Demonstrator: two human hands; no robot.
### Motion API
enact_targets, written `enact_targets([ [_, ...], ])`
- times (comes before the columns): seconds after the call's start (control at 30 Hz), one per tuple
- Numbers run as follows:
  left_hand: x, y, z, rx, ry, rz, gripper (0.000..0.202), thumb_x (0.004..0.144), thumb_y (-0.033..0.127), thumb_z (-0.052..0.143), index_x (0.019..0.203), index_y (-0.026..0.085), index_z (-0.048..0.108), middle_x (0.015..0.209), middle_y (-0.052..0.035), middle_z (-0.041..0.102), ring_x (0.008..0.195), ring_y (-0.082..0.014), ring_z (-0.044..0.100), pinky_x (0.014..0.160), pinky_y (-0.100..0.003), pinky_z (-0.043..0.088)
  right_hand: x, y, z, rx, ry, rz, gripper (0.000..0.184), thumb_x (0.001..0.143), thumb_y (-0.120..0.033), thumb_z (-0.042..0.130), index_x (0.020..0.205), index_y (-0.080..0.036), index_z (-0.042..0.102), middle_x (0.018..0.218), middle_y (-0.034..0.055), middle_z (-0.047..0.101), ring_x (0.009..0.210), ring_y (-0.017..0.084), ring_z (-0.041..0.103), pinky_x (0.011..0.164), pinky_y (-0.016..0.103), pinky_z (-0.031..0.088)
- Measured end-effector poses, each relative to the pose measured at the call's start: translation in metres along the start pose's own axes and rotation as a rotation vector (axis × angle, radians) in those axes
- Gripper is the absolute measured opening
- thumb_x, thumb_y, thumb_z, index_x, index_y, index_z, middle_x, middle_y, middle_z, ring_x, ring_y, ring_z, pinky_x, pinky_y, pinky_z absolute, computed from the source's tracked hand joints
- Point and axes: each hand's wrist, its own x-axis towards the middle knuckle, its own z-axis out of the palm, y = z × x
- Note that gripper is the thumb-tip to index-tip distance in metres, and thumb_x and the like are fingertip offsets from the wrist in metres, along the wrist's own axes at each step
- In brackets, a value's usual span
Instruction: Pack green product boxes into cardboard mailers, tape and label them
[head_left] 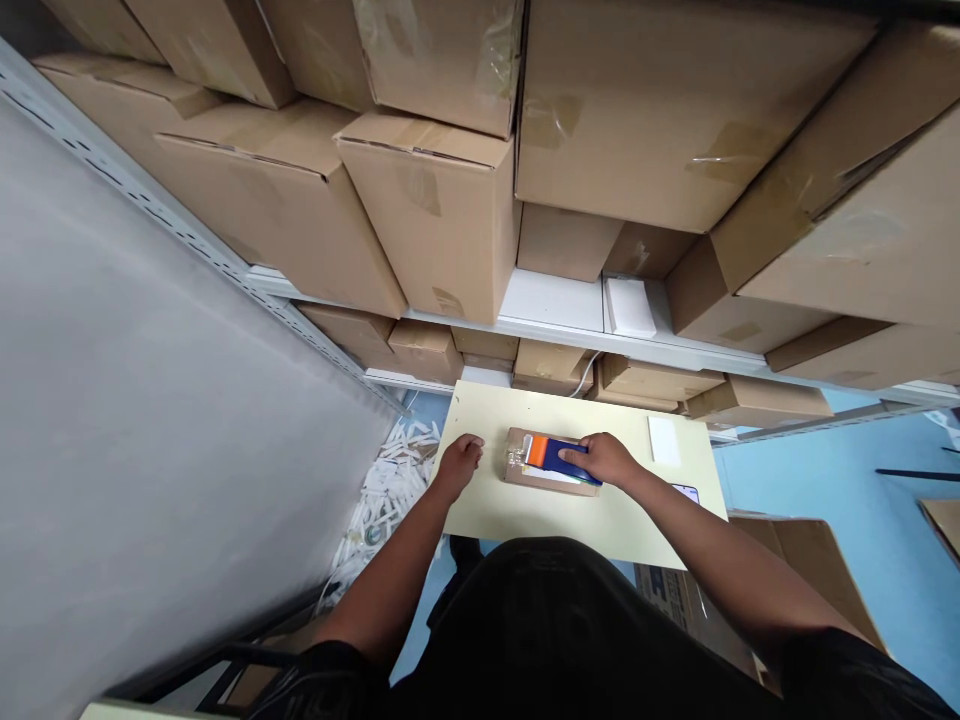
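Observation:
A small brown cardboard box lies on the pale yellow table, with clear tape at its left end and a white label partly showing on top. Over this box, my right hand grips a flat blue-and-orange item, thumb on its blue part and the orange end pointing left. Its exact kind I cannot make out. My left hand is closed, fingers curled, left of the box and apart from it. Whatever may be inside those fingers is hidden.
The table also bears a white rectangular item and a phone, partly behind my right forearm. Shelves of cardboard boxes rise ahead. White paper scraps cover the floor at left, beside a grey wall.

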Motion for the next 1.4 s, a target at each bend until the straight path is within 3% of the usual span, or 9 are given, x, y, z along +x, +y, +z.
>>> enact_targets([
  [0.1,0.0,-0.016,0.004,0.132,0.043,0.013,0.023,0.089,0.036,0.047,0.092,0.02,0.065,0.075,-0.0005,0.065,0.063,-0.0154,0.06,0.063,-0.028,0.048,0.001,0.001,0.005,-0.041,0.002,0.002,0.061,0.085,-0.078,0.056,0.066,-0.022,0.071,0.065,0.0046,0.07,0.065,0.018,0.065,0.058,0.026,0.036],
  [0.33,0.008,-0.035,0.056,0.3,0.035,0.032,0.019,0.094,0.026,0.048,0.088,0.021,0.065,0.086,-0.0061,0.07,0.087,-0.0221,0.067,0.084,-0.035,0.052,0.005,-0.004,0.006,-0.109,0.001,0.028,0.063,0.088,-0.078,0.052,0.069,-0.022,0.073,0.068,0.0056,0.072,0.069,0.019,0.066,0.057,0.027,0.035],
  [0.47,0.01,-0.029,0.051,0.391,0.05,0.065,0.027,0.09,0.024,0.056,0.114,0.015,0.065,0.116,-0.0156,0.068,0.11,-0.0283,0.066,0.099,-0.044,0.051,0.005,-0.008,0.007,-0.136,0.0,0.027,0.065,0.089,-0.079,0.048,0.073,-0.022,0.075,0.074,0.0069,0.075,0.073,0.02,0.068,0.059,0.027,0.036],
  [0.57,0.004,-0.016,0.035,0.522,0.071,0.261,0.053,0.087,0.017,0.054,0.14,0.013,0.054,0.142,-0.0189,0.056,0.135,-0.0301,0.053,0.115,-0.048,0.042,0.005,-0.009,0.008,-0.142,-0.007,0.022,0.067,0.088,-0.081,0.047,0.074,-0.022,0.076,0.077,0.0075,0.076,0.075,0.02,0.068,0.059,0.027,0.035],
  [0.67,-0.01,-0.003,0.03,0.66,-0.111,0.604,0.067,0.085,0.014,0.049,0.152,0.016,0.044,0.159,-0.0129,0.045,0.15,-0.0272,0.038,0.126,-0.045,0.031,0.007,-0.006,0.009,-0.122,-0.013,0.032,0.068,0.087,-0.083,0.048,0.072,-0.022,0.075,0.076,0.0075,0.075,0.075,0.02,0.068,0.059,0.027,0.035],
  [0.83,-0.028,-0.003,0.047,0.907,-0.284,0.776,0.098,0.085,0.049,0.064,0.164,0.01,0.02,0.171,-0.0192,0.018,0.158,-0.0387,0.013,0.127,-0.057,0.017,0.009,-0.002,0.008,-0.092,-0.015,0.023,0.068,0.086,-0.084,0.049,0.073,-0.022,0.074,0.077,0.0082,0.075,0.076,0.021,0.068,0.06,0.027,0.035],
  [1.07,-0.021,-0.01,0.049,1.022,-0.243,0.81,0.106,0.087,0.069,0.059,0.165,0.011,0.016,0.169,-0.0218,0.022,0.158,-0.0374,0.013,0.128,-0.054,0.013,0.011,-0.005,0.0,-0.048,-0.043,0.009,0.071,0.08,-0.087,0.051,0.072,-0.021,0.074,0.077,0.0101,0.073,0.073,0.022,0.066,0.057,0.028,0.034],
  [1.2,-0.019,-0.01,0.048,1.062,-0.25,0.802,0.106,0.088,0.072,0.056,0.165,0.01,0.017,0.169,-0.0212,0.021,0.158,-0.0367,0.015,0.128,-0.053,0.014,-0.003,0.029,-0.016,0.001,-0.039,0.038,0.069,0.08,-0.085,0.054,0.066,-0.02,0.071,0.069,0.0077,0.07,0.066,0.02,0.062,0.057,0.028,0.035],
  [1.4,-0.017,-0.012,0.049,1.079,-0.236,0.794,0.106,0.088,0.072,0.057,0.164,0.01,0.018,0.169,-0.0204,0.021,0.158,-0.0351,0.016,0.129,-0.05,0.014,-0.052,0.129,-0.043,0.116,0.001,0.159,0.065,0.082,-0.079,0.057,0.059,-0.019,0.065,0.058,0.0061,0.064,0.057,0.018,0.057,0.057,0.03,0.036],
])
